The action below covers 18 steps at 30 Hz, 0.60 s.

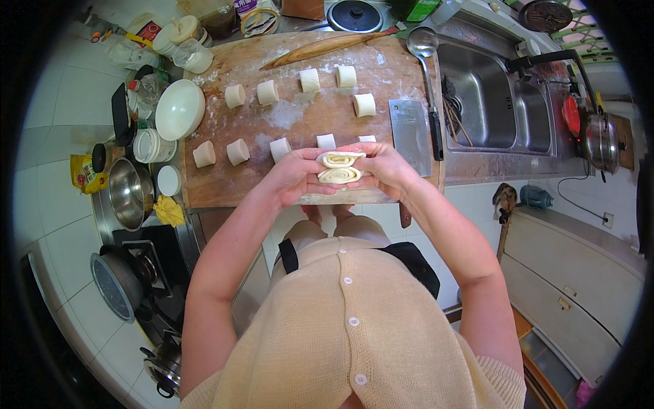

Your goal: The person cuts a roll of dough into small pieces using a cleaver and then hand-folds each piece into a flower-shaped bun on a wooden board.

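Note:
Two rolled dough pieces (340, 175), stacked one on the other with their spiral ends facing me, are held between both hands above the near edge of a floured wooden board (230, 179). My left hand (298, 174) grips them from the left, thumb and fingers pressed to their ends. From the right, my right hand (384, 166) grips the same pair. Behind the hands, several cut dough pieces lie in two loose rows, among them one dough piece (364, 105) near the cleaver. A dough piece (280, 149) sits just beyond my left hand; others are partly covered by my fingers.
A cleaver (410, 133) lies at the board's right, its handle past the near edge. Beside it is a long-handled metal ladle (423, 43). A wooden rolling pin (327, 48) lies at the back. A white bowl (180, 110) stands left; a steel sink (480, 97) is right.

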{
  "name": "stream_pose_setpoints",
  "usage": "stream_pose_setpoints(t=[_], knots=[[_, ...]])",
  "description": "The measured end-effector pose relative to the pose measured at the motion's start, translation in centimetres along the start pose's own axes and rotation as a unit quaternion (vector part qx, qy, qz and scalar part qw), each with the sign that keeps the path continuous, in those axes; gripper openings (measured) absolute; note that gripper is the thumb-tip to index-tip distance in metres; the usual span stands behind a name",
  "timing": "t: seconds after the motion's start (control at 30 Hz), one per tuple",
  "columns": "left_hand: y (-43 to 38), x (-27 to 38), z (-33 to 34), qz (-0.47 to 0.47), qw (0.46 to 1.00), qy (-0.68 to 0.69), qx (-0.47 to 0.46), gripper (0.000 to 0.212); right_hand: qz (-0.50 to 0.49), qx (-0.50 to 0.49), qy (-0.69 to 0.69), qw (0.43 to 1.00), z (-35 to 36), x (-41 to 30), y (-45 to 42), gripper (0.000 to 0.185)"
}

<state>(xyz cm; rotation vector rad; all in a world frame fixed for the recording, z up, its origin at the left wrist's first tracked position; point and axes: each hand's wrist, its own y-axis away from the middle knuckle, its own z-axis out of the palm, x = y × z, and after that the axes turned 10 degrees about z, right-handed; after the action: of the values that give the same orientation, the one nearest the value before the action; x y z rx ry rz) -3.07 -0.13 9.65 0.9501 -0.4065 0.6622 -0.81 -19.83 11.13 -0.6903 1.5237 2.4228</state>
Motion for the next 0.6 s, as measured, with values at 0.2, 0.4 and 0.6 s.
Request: stream_pose_setpoints(t=[0.2, 0.4, 0.6], knots=[[0.2, -0.6, -0.2, 0.020, 0.998, -0.052, -0.012, 0.031, 0.002, 0.006, -0.027, 1.000, -0.2, 1.1, -0.3, 0.032], [0.5, -0.8, 0.8, 0.078, 0.990, -0.119, 0.019, 0.034, 0.049, 0.010, -0.026, 0.998, 0.3, 1.5, -0.3, 0.029], [0.8, -0.5, 0.7, 0.086, 0.985, -0.146, -0.009, 0.034, 0.003, 0.056, 0.075, 0.996, 0.6, 1.9, -1.2, 0.025]])
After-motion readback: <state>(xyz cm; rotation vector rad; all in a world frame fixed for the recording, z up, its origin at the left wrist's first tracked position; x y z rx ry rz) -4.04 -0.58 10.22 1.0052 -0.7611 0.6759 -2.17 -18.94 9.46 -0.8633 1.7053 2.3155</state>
